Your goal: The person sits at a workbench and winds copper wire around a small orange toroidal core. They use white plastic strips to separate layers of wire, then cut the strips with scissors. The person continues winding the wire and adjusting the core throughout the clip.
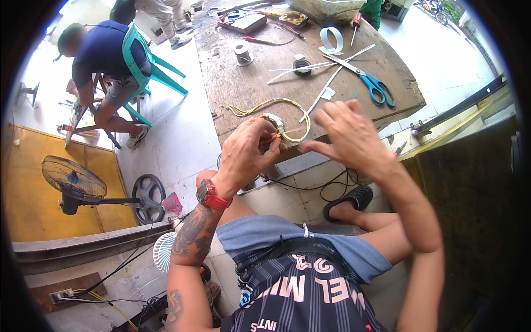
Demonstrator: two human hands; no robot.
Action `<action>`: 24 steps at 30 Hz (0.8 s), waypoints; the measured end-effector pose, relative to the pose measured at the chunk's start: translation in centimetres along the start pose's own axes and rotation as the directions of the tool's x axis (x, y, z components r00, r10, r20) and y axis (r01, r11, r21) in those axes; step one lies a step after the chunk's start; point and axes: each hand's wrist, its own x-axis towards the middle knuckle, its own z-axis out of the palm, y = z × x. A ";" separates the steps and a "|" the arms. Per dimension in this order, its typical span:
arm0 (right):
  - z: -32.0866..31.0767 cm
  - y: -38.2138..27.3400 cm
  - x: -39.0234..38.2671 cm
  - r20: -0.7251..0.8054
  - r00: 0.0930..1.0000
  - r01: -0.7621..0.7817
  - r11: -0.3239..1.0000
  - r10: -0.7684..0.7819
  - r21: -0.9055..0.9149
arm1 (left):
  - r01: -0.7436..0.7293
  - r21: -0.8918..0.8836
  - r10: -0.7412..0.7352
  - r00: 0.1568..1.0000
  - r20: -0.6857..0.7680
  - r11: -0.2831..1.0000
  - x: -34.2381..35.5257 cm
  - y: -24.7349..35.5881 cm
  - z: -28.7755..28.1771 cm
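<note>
At the near edge of the wooden table [232, 88], my left hand [246, 152] is closed on a copper-coloured wire coil [272, 120] with white wrapping. My fingers hide much of the coil. Yellow and white lead wires [305, 133] loop out from it over the wood. To the right, my right hand [351, 135] is raised and a little blurred, its thumb apart from the fingers and nothing seen in it. Just beyond it lie thin white strips [321, 97] and blue-handled scissors [377, 91].
A solder spool [242, 55], black tape roll [302, 67], white ring [332, 40], red-handled screwdriver [356, 23] and multimeter [243, 23] lie farther back. A standing fan [74, 180] is at left; a person [108, 61] sits on a green chair [135, 55]. Cables [326, 185] run below the table.
</note>
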 end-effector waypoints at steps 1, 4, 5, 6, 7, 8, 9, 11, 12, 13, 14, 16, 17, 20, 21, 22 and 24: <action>-1.6 0.4 0.3 0.153 0.974 0.210 0.908 -0.165 -0.362 | 0.036 -0.013 -0.035 0.999 0.020 0.999 0.2 0.0 -0.2; -5.7 -0.3 -0.3 0.135 0.989 0.094 0.965 -0.062 -0.246 | 0.068 -0.016 -0.068 0.997 0.047 0.998 0.5 0.1 -0.5; -5.7 -1.3 -0.9 0.154 0.986 0.080 0.991 -0.063 -0.103 | 0.037 0.006 -0.037 0.999 0.039 0.999 0.7 0.1 -0.5; -5.3 -2.5 -2.0 0.188 0.979 0.085 0.996 -0.081 -0.014 | 0.009 0.029 -0.010 0.999 0.043 1.000 0.8 0.1 -0.4; -4.1 -3.7 -3.2 0.097 0.979 0.159 0.971 -0.178 0.177 | -0.028 0.063 0.027 0.999 0.021 0.998 0.9 0.0 -0.3; -2.2 -5.6 -4.8 0.041 0.978 0.184 0.940 -0.204 0.287 | -0.052 0.100 0.051 0.999 0.013 0.994 0.8 0.0 -0.2; -0.6 -6.7 -6.1 0.160 0.969 0.130 0.936 -0.190 0.327 | -0.077 0.131 0.075 0.997 0.017 0.988 0.6 -0.1 0.0; 1.5 -7.2 -7.6 0.052 0.976 0.186 0.939 -0.210 0.289 | -0.124 0.216 0.126 0.992 0.005 0.969 0.4 -0.3 0.3; 1.9 -7.6 -8.4 0.057 0.965 0.239 0.944 -0.257 0.226 | -0.160 0.278 0.171 0.985 -0.018 0.947 0.0 -0.4 0.6; 2.0 -7.7 -8.8 0.060 0.951 0.290 0.943 -0.302 0.161 | -0.203 0.338 0.229 0.973 -0.037 0.919 -0.2 -0.4 0.8; 1.3 -7.5 -9.1 0.242 0.911 0.320 0.943 -0.333 0.093 | -0.255 0.366 0.293 0.955 -0.052 0.895 -0.3 -0.5 1.0; -0.4 -7.0 -8.9 0.371 0.916 0.067 0.969 -0.155 0.239 | -0.202 0.371 0.238 0.970 -0.053 0.906 -0.5 -0.7 1.0; -1.0 -6.6 -8.4 0.499 0.865 -0.117 0.947 -0.051 0.299 | -0.177 0.364 0.207 0.977 -0.045 0.914 -0.7 -0.6 1.0; -0.7 -5.2 -6.0 0.095 0.969 -0.245 0.865 0.227 0.438 | -0.155 0.196 0.175 0.981 -0.087 0.968 -0.9 0.0 0.0; 0.2 -4.5 -4.9 -0.025 0.971 -0.209 0.891 0.239 0.403 | -0.173 0.170 0.192 0.976 -0.105 0.970 -1.0 0.5 -0.3; 1.4 -4.1 -4.0 -0.155 0.981 -0.058 0.934 0.120 0.352 | -0.198 0.168 0.219 0.969 -0.115 0.966 -1.0 1.0 -0.7; 3.7 -3.5 -2.4 -0.258 0.966 0.068 0.969 -0.004 0.239 | -0.239 0.171 0.264 0.954 -0.142 0.956 -1.1 2.1 -1.6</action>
